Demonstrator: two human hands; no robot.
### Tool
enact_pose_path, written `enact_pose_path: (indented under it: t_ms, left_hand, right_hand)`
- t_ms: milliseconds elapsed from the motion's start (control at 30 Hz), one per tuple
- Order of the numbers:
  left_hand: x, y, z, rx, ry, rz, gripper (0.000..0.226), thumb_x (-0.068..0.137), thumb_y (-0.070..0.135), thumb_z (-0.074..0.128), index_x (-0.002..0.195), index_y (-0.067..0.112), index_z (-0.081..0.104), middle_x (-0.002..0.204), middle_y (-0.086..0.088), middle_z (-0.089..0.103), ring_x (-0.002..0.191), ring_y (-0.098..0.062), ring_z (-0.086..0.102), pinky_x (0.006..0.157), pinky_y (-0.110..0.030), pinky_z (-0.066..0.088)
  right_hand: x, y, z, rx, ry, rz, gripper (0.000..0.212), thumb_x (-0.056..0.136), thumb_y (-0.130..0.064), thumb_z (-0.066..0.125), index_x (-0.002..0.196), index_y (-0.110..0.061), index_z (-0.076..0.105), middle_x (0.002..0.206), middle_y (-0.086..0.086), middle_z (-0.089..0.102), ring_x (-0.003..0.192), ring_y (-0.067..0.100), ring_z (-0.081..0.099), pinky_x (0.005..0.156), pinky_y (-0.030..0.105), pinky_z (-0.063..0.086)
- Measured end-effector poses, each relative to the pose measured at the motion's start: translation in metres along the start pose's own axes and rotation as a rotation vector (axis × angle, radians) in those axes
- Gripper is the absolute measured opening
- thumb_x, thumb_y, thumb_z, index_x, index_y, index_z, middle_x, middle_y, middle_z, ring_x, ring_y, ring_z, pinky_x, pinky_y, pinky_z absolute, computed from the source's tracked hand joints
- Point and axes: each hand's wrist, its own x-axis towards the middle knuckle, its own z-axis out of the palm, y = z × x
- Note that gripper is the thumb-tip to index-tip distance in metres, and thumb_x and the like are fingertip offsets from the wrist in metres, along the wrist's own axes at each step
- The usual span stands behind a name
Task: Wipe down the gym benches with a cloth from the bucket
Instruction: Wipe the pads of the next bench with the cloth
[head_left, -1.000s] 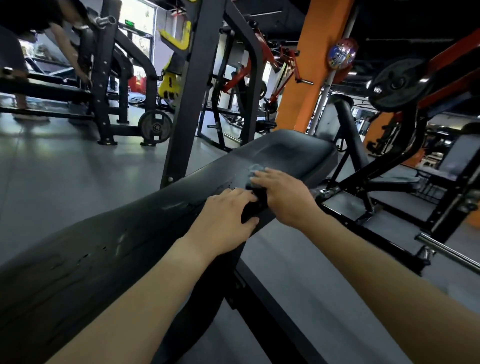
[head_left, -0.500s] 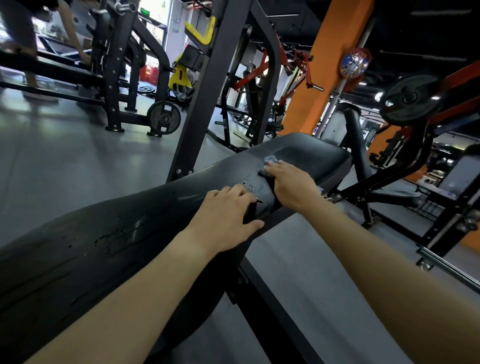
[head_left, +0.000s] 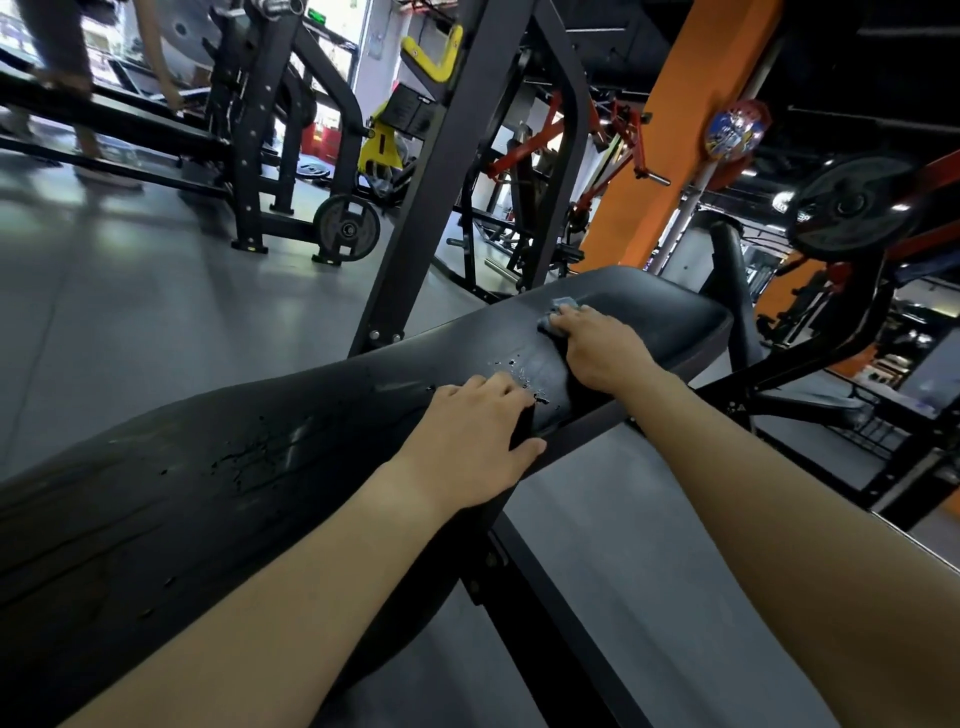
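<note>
A long black padded bench (head_left: 260, 467) runs from the lower left to the centre right. My right hand (head_left: 597, 348) reaches out along the pad, its fingers bunched on a small grey-blue cloth (head_left: 558, 306) and holding it against the top near the far end. Only the cloth's far edge shows past the fingertips. My left hand (head_left: 467, 441) rests closer in on the pad's right edge, fingers on top and thumb down the side. Water droplets (head_left: 519, 371) glisten on the pad between the hands. No bucket is in view.
A black rack upright (head_left: 431, 208) rises just behind the bench. An orange pillar (head_left: 649, 156) and a loaded weight plate (head_left: 852, 208) stand beyond the bench's far end. A person (head_left: 67, 67) bends over equipment at the far left. Grey floor (head_left: 130, 291) lies on both sides of the bench.
My right hand has slid the cloth farther along the pad, away from my left hand. Wet droplets now show where it passed. My left hand stays on the pad's edge.
</note>
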Motion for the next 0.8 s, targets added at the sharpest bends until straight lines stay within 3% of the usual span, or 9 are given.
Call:
enact_pose_path:
  t_ms: [133,233,433,700,800]
  left_hand:
    - [0.002,-0.001,0.0,0.013,0.016,0.001,0.051,0.098,0.056,0.054,0.136,0.022,0.056,0.134,0.004,0.054,0.121,-0.019,0.053,0.103,-0.043,0.045]
    - [0.003,0.0,0.0,-0.005,0.021,-0.006,0.051,0.096,0.055,0.056,0.134,0.021,0.057,0.133,0.004,0.054,0.121,-0.019,0.052,0.104,-0.044,0.045]
    - [0.002,0.002,-0.001,0.018,-0.001,-0.017,0.051,0.098,0.055,0.054,0.136,0.022,0.055,0.135,0.005,0.053,0.123,-0.019,0.051,0.106,-0.045,0.043]
    - [0.004,0.006,-0.004,0.048,0.005,-0.034,0.049,0.096,0.054,0.053,0.133,0.021,0.057,0.132,0.002,0.055,0.121,-0.02,0.053,0.105,-0.045,0.044]
    - [0.003,0.01,-0.003,0.052,-0.011,-0.05,0.049,0.097,0.052,0.053,0.135,0.021,0.055,0.134,0.001,0.053,0.122,-0.022,0.052,0.106,-0.046,0.043]
  right_hand:
    - [-0.015,-0.02,0.012,0.039,-0.043,-0.181,0.054,0.101,-0.01,0.035,0.148,-0.034,0.047,0.162,-0.012,0.033,0.149,0.016,0.028,0.114,0.041,0.031]
    - [-0.023,-0.014,0.015,0.056,-0.062,-0.269,0.052,0.103,-0.014,0.037,0.149,-0.037,0.045,0.161,-0.015,0.034,0.151,0.01,0.024,0.119,0.043,0.029]
    - [-0.009,-0.002,0.006,0.055,0.039,-0.029,0.051,0.1,-0.01,0.036,0.142,-0.033,0.055,0.154,0.001,0.047,0.137,0.03,0.044,0.108,0.046,0.038]
    - [-0.071,-0.006,0.018,0.193,0.069,-0.33,0.05,0.102,-0.006,0.038,0.146,-0.025,0.053,0.157,-0.009,0.044,0.149,0.01,0.028,0.12,0.027,0.019]
    - [-0.073,0.022,0.024,0.108,0.187,-0.259,0.05,0.101,-0.004,0.039,0.146,-0.023,0.053,0.157,-0.007,0.043,0.151,0.012,0.027,0.125,0.033,0.018]
